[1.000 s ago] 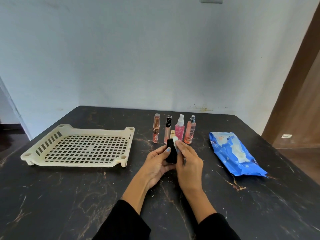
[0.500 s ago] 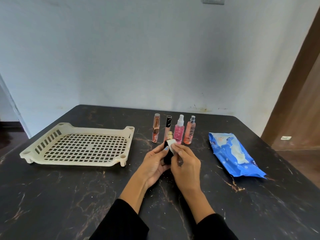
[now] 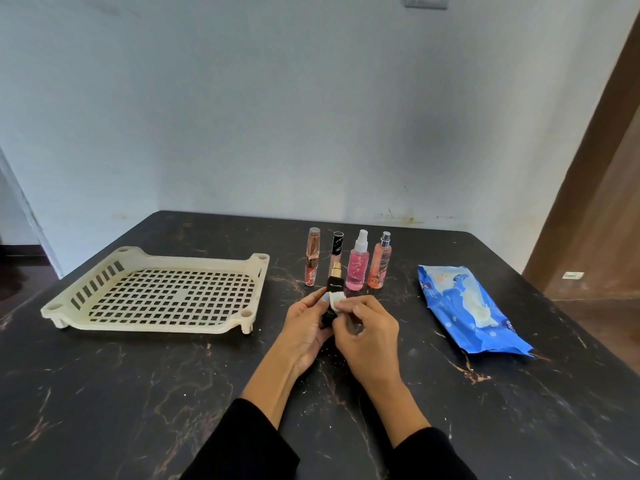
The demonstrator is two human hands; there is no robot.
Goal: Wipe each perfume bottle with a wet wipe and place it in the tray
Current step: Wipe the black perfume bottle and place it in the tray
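While the black perfume bottle (image 3: 334, 285) with the gold sprayer is held upright just above the desk (image 3: 138, 393), to the right of the tray (image 3: 156, 295) and in front of the row of bottles, it is being rubbed with a small folded wet wipe (image 3: 336, 301). The lower body of the bottle is wrapped by the fingers of the left hand (image 3: 306, 329); the wipe is pinched against its side by the fingers of the right hand (image 3: 369, 337). Nothing is seen inside the tray, so no bottle is judged finished yet, and this one appears to be the first.

Beyond the held bottle, further right of the tray, four bottles are stood in a row: an orange tube (image 3: 312, 256), a black-capped tube (image 3: 336, 252), a pink spray bottle (image 3: 357, 265) and a peach spray bottle (image 3: 380, 260). All four are judged still to be wiped and placed. Furthest right of the tray, well apart from it, the blue wipe packet (image 3: 467, 310) is laid flat.
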